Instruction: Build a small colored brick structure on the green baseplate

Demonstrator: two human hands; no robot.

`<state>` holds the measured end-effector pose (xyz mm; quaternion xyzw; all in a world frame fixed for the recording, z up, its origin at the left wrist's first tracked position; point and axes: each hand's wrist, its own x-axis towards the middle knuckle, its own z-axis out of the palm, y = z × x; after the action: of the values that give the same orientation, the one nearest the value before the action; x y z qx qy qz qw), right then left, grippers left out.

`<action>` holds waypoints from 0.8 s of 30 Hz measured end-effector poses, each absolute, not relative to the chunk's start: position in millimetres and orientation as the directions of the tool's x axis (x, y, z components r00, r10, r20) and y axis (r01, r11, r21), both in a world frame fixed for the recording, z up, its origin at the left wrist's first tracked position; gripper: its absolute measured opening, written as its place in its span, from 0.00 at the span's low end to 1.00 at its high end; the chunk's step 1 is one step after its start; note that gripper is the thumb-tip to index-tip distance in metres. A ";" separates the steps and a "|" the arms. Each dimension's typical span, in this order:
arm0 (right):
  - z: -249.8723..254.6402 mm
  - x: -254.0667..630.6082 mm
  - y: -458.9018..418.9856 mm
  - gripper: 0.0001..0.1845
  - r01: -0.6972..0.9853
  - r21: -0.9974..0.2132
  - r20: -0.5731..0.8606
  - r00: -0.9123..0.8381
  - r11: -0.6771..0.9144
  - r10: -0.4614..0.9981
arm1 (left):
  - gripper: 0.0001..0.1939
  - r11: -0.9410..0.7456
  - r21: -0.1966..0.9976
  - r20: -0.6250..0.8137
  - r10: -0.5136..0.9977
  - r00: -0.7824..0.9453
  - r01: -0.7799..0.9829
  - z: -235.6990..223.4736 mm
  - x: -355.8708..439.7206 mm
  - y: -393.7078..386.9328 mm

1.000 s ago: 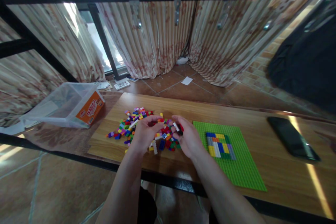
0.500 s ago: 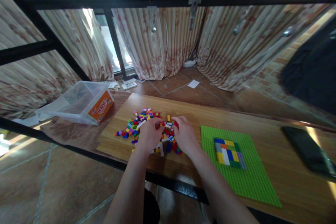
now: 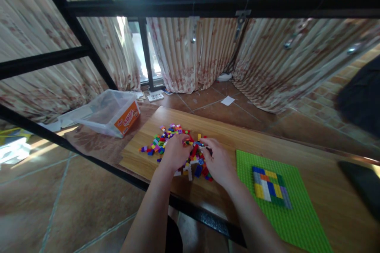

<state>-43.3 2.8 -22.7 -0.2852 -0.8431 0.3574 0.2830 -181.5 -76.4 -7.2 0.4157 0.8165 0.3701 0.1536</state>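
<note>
A loose pile of small colourful toy bricks (image 3: 194,152) lies on the wooden board. Over its middle, my left hand (image 3: 175,153) touches the bricks, fingers curved with a gap between thumb and fingers. Facing it from the pile's right side, my right hand (image 3: 219,163) is also curved, thumb and fingers apart among the bricks. No brick is plainly gripped in either one; the fingertips are partly hidden. To the right, a green baseplate (image 3: 299,213) carries a flat, roughly square patch of joined bricks (image 3: 270,185) in blue, yellow, white, grey, orange and green.
A clear plastic box (image 3: 102,116) with an orange label stands left of the board (image 3: 219,124). A dark phone (image 3: 360,184) lies at the right. Black metal bars (image 3: 192,6) cross in front of striped curtains, and one runs along the near edge.
The camera view has shifted, so the scene sits further right and slightly lower. Both hands stay in the pile, and the bricks between them have been stirred a little.
</note>
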 end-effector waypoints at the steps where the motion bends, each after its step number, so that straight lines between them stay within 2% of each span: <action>1: -21.3 -42.2 2.6 0.17 0.277 -0.767 0.279 -0.669 0.578 0.689 | 0.14 0.382 0.754 0.045 0.781 -0.622 0.535 -7.1 -184.4 -77.5; 4: -18.2 -37.9 4.0 0.16 0.260 -0.775 0.316 -0.630 0.576 0.710 | 0.15 0.425 0.773 0.015 0.729 -0.684 0.470 -7.3 -198.4 -81.2; 10: -20.9 -26.6 10.3 0.16 0.240 -0.827 0.313 -0.554 0.509 0.771 | 0.16 0.554 0.672 0.095 0.593 -0.799 0.491 -10.2 -234.0 -82.9; 12: -23.2 -23.6 11.5 0.15 0.244 -0.833 0.308 -0.541 0.497 0.783 | 0.16 0.579 0.618 0.117 0.601 -0.790 0.532 -10.9 -237.3 -78.4; 18: -24.7 -20.3 11.8 0.15 0.255 -0.833 0.298 -0.540 0.491 0.787 | 0.17 0.544 0.377 0.177 0.752 -0.634 0.750 -13.8 -221.5 -60.6; 21: -23.6 -19.7 12.2 0.14 0.250 -0.835 0.304 -0.534 0.490 0.789 | 0.14 0.547 0.327 0.180 0.764 -0.619 0.770 -17.1 -217.5 -56.4; 24: -22.7 -18.7 12.7 0.14 0.242 -0.844 0.301 -0.525 0.478 0.796 | 0.12 0.568 0.350 0.174 0.742 -0.648 0.745 -17.3 -220.6 -56.9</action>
<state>-18.7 12.7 -22.7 -0.3316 -0.7822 0.3884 0.3569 -220.6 -56.9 -17.3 0.4198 0.8855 0.1992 -0.0037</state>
